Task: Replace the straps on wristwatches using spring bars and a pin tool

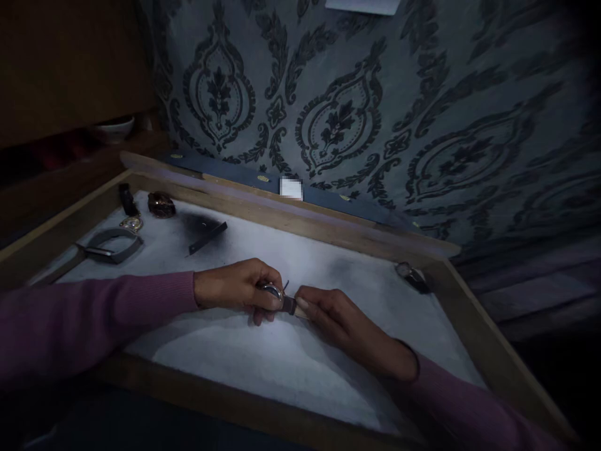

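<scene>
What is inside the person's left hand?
The left hand holds a round-cased wristwatch, part of its case showing above the thumb. A dark strap reaches toward the right hand. The case's underside is covered by the hand and cannot be seen.

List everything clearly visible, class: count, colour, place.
held watch: 1, silver, centre
corner watch: 1, black, right
looped band: 1, grey, left
gold piece: 1, gold, left
dark piece: 1, black, left corner
round object: 1, brown, upper left
strip: 1, black, left
tray: 1, brown, centre
patch: 1, white, upper centre
bowl: 1, white, upper left
wall: 1, grey, behind
sheet: 1, white, top edge
left hand: 1, purple-sleeved, on held watch
right hand: 1, purple-sleeved, on held watch
</scene>
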Demonstrator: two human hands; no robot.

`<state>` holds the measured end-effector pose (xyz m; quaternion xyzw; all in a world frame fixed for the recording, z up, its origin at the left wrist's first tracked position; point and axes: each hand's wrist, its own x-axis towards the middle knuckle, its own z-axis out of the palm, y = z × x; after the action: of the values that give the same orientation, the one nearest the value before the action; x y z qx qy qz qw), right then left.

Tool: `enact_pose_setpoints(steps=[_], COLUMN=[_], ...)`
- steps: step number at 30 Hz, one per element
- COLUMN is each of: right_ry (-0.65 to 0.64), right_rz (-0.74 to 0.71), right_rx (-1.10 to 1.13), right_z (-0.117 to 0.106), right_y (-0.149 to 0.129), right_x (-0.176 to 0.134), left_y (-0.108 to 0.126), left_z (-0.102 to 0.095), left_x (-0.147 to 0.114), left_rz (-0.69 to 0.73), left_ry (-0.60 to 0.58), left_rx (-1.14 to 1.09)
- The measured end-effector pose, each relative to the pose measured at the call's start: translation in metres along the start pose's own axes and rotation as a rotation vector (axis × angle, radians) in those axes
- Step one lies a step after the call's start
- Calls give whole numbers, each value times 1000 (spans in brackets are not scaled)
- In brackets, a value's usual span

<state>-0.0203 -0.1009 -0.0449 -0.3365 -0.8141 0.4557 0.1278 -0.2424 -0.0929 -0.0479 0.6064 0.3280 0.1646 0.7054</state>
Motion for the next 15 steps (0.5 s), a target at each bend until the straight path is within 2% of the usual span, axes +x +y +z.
enact_pose_setpoints(steps=[15], right_ry=[-6], right_rz=[-28], right_rx=[-29], right_z=[-2], right_y=[-3], right_x=[1], left_y=[-2], left_z=[0], left_x=[0], left_rz=[25], left_ry=[-13], left_rx=[-4])
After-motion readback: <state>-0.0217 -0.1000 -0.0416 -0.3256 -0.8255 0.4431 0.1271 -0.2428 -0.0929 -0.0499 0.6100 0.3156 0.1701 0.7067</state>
